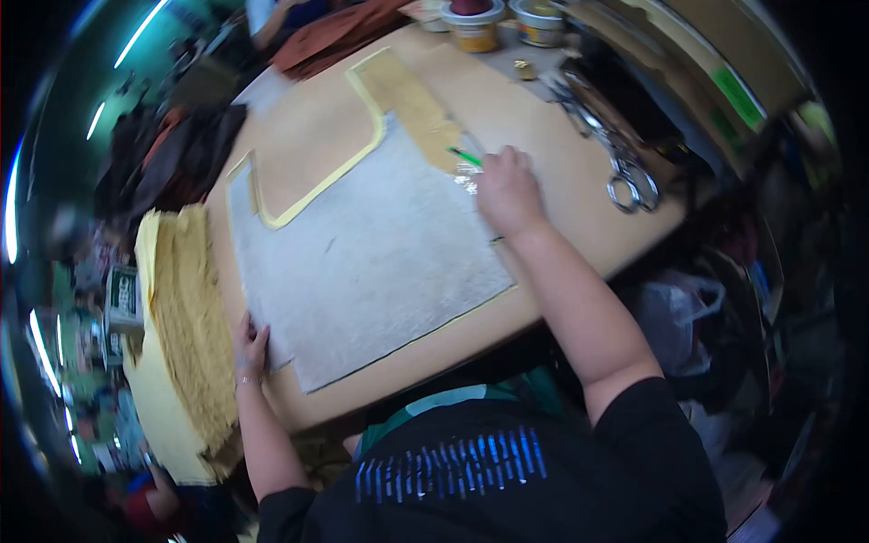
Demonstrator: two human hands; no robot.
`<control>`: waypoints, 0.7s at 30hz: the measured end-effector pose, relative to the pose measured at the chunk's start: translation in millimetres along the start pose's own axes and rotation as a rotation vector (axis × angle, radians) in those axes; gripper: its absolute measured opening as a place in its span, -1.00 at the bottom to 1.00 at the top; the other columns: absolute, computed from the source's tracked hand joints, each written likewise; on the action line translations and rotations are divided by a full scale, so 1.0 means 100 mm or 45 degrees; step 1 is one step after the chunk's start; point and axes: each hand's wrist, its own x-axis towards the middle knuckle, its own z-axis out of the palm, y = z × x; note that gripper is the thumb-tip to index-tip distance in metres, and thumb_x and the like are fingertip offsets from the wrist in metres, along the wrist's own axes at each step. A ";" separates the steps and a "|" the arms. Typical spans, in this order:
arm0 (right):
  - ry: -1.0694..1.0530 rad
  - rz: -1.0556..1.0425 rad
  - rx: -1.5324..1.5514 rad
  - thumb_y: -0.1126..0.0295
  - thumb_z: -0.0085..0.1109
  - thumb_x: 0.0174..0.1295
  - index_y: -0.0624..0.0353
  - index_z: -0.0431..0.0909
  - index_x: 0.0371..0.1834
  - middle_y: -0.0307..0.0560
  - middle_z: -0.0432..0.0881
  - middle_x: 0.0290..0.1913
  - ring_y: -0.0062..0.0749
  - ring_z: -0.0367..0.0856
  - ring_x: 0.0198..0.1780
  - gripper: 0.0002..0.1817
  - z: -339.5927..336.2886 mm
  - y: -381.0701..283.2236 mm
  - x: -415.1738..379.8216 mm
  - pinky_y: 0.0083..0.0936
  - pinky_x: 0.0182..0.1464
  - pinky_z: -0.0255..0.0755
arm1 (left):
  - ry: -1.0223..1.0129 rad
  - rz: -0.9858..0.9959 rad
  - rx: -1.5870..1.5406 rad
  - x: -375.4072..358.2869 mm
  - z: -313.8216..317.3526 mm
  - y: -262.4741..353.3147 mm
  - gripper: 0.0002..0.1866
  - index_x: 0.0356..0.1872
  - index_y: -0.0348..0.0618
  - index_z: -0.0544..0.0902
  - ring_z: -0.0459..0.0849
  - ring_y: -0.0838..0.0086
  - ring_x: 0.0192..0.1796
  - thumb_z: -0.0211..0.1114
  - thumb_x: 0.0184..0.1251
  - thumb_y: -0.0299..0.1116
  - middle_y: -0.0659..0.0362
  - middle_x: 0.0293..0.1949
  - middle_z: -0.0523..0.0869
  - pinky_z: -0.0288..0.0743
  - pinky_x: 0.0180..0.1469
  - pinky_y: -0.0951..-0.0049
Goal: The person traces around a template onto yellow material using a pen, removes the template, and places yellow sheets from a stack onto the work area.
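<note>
A large grey leather-like panel lies flat on the tan table. Pale yellow edging runs around its curved cutout, and a tan strip extends from its upper right. My right hand is closed around a thin green pen-like stick, its tip over the strip's lower end. Small shiny bits show beside that hand; I cannot make out what they are. My left hand rests at the panel's lower left edge, thumb apart from the fingers.
Metal scissors lie on the right of the table, near a dark case. Tubs stand at the back. Yellow hide-like material hangs over the left edge. Dark and rust-brown pieces lie beyond. Another person's arm shows at the far side.
</note>
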 end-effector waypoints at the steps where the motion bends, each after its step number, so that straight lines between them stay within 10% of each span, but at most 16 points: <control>1: 0.033 -0.065 -0.042 0.49 -0.08 -0.06 0.34 0.44 -0.41 0.12 0.38 -0.25 -0.08 0.36 -0.18 -0.83 0.09 0.04 0.01 -0.30 -0.20 0.39 | 0.036 0.029 -0.046 0.01 0.02 -0.07 -0.43 0.16 -0.34 0.21 0.47 0.49 -0.19 0.14 0.07 -0.48 0.12 -0.18 0.50 0.35 -0.11 0.57; 5: 0.082 -0.182 -0.065 0.45 -0.03 -0.08 0.33 0.42 -0.45 0.13 0.38 -0.34 -0.07 0.36 -0.23 -0.84 0.03 0.00 0.02 -0.20 -0.17 0.27 | 0.050 0.262 -0.301 0.00 0.07 -0.03 -0.52 0.00 -0.37 0.37 0.51 0.40 -0.20 0.16 -0.04 -0.45 -0.01 -0.24 0.56 0.38 -0.14 0.49; 7: 0.100 -0.178 -0.069 0.43 0.00 -0.06 0.33 0.42 -0.42 0.12 0.39 -0.36 -0.04 0.35 -0.24 -0.82 0.03 -0.02 0.00 -0.19 -0.14 0.24 | 0.107 0.244 0.250 -0.01 -0.02 -0.01 -0.44 0.00 -0.33 0.38 0.46 0.26 -0.21 0.24 -0.08 -0.28 -0.04 -0.39 0.49 0.35 -0.10 0.39; 21: 0.102 -0.259 -0.261 0.37 -0.01 0.04 0.30 0.42 -0.25 0.13 0.39 -0.35 0.01 0.36 -0.25 -0.75 -0.01 -0.01 0.03 -0.20 -0.15 0.25 | 0.194 0.218 0.044 -0.04 0.06 -0.02 -0.36 0.10 -0.25 0.31 0.45 0.30 -0.16 0.29 -0.06 -0.25 0.02 -0.22 0.37 0.35 -0.07 0.43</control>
